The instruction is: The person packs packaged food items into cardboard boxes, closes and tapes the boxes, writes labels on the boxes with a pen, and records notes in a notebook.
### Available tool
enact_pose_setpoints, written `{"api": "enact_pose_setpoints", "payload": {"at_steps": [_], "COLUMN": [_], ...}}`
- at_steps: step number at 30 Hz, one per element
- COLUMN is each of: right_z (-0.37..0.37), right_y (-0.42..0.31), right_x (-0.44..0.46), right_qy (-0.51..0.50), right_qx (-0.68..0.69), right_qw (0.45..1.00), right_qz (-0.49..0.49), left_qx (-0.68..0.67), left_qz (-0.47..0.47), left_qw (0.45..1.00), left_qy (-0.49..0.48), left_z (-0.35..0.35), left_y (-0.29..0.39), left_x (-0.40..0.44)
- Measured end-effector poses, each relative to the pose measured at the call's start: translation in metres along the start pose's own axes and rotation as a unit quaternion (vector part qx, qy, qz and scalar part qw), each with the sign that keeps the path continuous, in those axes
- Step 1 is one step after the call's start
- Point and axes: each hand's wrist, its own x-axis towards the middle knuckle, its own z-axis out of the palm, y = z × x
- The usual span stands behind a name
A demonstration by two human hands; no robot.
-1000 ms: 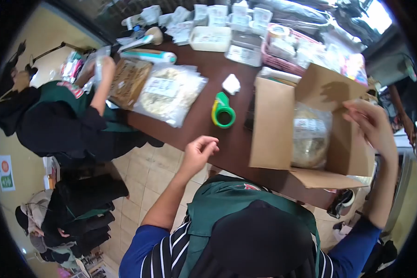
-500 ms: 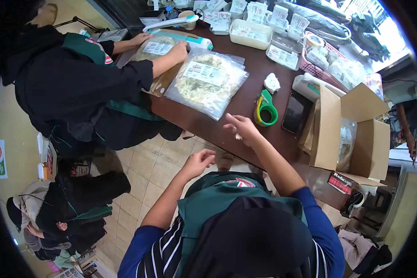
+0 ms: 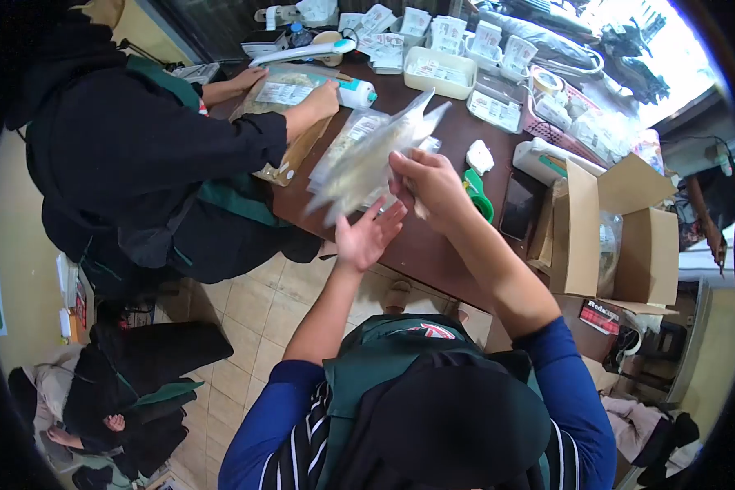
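Observation:
A clear plastic bag of pale, flaky contents [image 3: 369, 163] is tilted up off the table, blurred by motion. My right hand [image 3: 429, 184] pinches it by its right edge. Just below the bag, my left hand [image 3: 365, 239] is open, palm up with fingers spread; whether it touches the bag I cannot tell. Under and behind the lifted bag lies another labelled bag [image 3: 359, 126] on the brown table. A green tape dispenser [image 3: 478, 198] sits right of my right hand, partly hidden by it. Beyond it rests a white crumpled lump [image 3: 479, 157].
To the left, a co-worker's hands [image 3: 317, 104] hold another labelled bag [image 3: 279, 91]. A dark phone [image 3: 521, 198] and an open cardboard box [image 3: 578, 233] with a bag inside stand at right. Along the back are a cream tub [image 3: 441, 72], label stacks and a pink basket [image 3: 547, 131].
My right hand has moved up and taken hold of a bag, lifting it off the table. My left hand has risen and turned palm up below it.

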Motion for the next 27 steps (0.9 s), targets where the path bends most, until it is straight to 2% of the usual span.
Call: {"api": "enact_pose_setpoints", "payload": {"at_steps": [1,2,3,4,5,6,7,8,10,12,13,14,16,17,19,21,23,26,27], "right_z": [0.004,-0.001,0.000,-0.025,-0.039,-0.056,-0.070,-0.082,-0.099,-0.115,-0.132,-0.147,-0.183,-0.208,-0.264,-0.315,-0.353,-0.382,-0.395], "right_y": [-0.015,-0.028,-0.047,-0.043,-0.056,-0.064,-0.070,-0.076,-0.096,-0.118,-0.123,-0.132,-0.154,-0.163,-0.171,-0.171,-0.165,-0.165,-0.159], "right_x": [-0.024,-0.052,-0.087,-0.106,-0.132,-0.156,-0.178,-0.200,-0.245,-0.280,-0.295,-0.306,-0.328,-0.337,-0.354,-0.363,-0.359,-0.344,-0.336], "right_qy": [0.001,-0.020,-0.012,-0.028,-0.017,-0.018,0.014,0.041,0.117,0.234,0.288,0.333,0.391,0.388,0.384,0.335,0.312,0.285,0.254], "right_qx": [0.003,-0.055,-0.052,-0.099,-0.114,-0.063,-0.091,-0.120,-0.153,-0.223,-0.299,-0.306,-0.336,-0.349,-0.362,-0.362,-0.376,-0.415,-0.436], "right_qw": [1.000,0.998,0.997,0.993,0.989,0.994,0.993,0.991,0.981,0.946,0.906,0.884,0.852,0.850,0.848,0.870,0.872,0.861,0.856], "right_qz": [0.013,0.017,0.052,0.052,0.089,0.084,0.067,0.053,0.009,-0.035,-0.083,-0.120,-0.089,-0.074,-0.058,0.017,0.028,0.073,0.115], "left_qx": [-0.046,-0.097,-0.187,-0.049,-0.003,0.027,0.082,0.077,0.170,0.198,0.226,0.227,0.267,0.266,0.277,0.292,0.316,0.371,0.372], "left_qz": [0.056,0.104,0.040,0.033,0.076,0.032,-0.041,-0.069,-0.066,-0.092,-0.103,-0.108,-0.167,-0.167,-0.154,-0.181,-0.230,-0.217,-0.215], "left_qw": [0.990,0.960,0.944,0.978,0.994,0.996,0.984,0.981,0.977,0.969,0.963,0.962,0.934,0.934,0.943,0.937,0.921,0.903,0.903], "left_qy": [-0.121,-0.241,-0.268,-0.199,-0.077,-0.078,-0.152,-0.163,-0.112,-0.112,-0.104,-0.107,-0.167,-0.170,-0.102,-0.068,-0.003,0.025,0.029], "left_z": [-0.006,-0.009,-0.011,0.005,0.074,0.094,0.087,0.105,0.169,0.216,0.235,0.248,0.270,0.274,0.274,0.270,0.266,0.241,0.241], "left_y": [-0.008,-0.018,-0.021,-0.018,-0.028,-0.026,-0.010,-0.024,-0.043,-0.075,-0.095,-0.113,-0.152,-0.177,-0.228,-0.259,-0.280,-0.297,-0.299], "left_x": [0.015,0.030,0.032,0.034,0.021,0.025,0.045,0.055,0.061,0.088,0.103,0.116,0.138,0.144,0.158,0.166,0.176,0.203,0.206]}}
